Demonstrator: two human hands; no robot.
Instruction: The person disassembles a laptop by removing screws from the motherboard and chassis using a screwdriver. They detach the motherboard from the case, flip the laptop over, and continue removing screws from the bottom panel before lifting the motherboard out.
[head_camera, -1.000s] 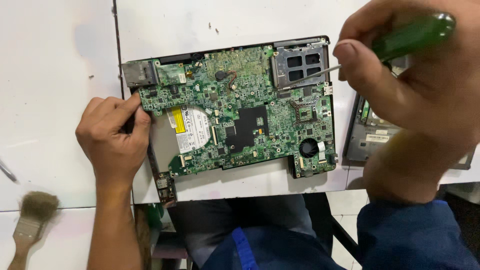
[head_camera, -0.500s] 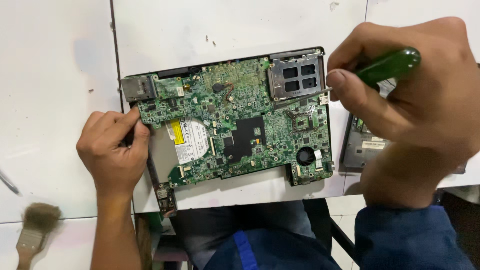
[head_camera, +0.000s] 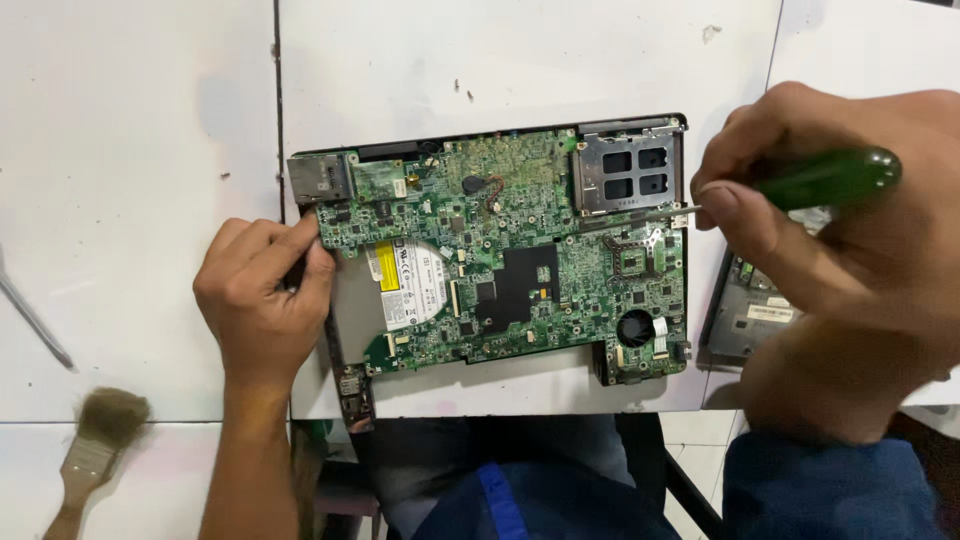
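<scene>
head view: bare laptop board, grip by the edges

head camera looks down on a green circuit board (head_camera: 500, 250) seated in a dark laptop shell (head_camera: 345, 385) on the white table (head_camera: 500, 60). my left hand (head_camera: 260, 300) has its fingers curled and pressed against the board's left edge. my right hand (head_camera: 830, 230) pinches a green-handled screwdriver (head_camera: 825, 178), tip at the right edge near the metal card slot (head_camera: 625, 178). i judge the board light, stiff and fragile; best held by its bare rims, never the components. a brush (head_camera: 95, 440) lies well apart.
</scene>
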